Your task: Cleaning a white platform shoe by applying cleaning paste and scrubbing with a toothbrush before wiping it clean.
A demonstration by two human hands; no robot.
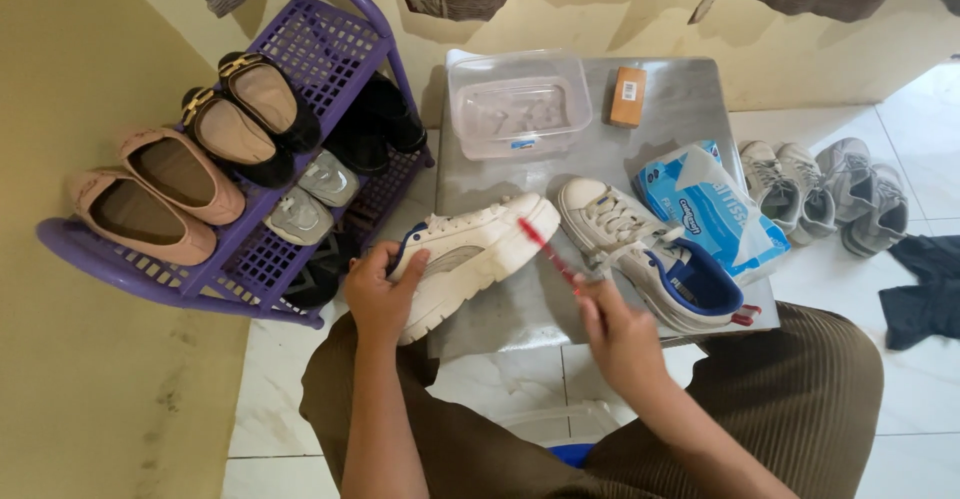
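On the grey surface [690,94], left hand [378,294] has its grip closed around a white sneaker [470,256]; right hand [618,331] grips a red toothbrush [545,249] touching its toe.

A blue-and-white tissue pack [712,209] lies on the surface's right side. A small orange box [628,96] sits behind it. The clear tub [518,104] beside that box bears a small blue label [521,143].

Grey table [690,99]: sneaker [650,249], tub [518,104], tissues [715,209].
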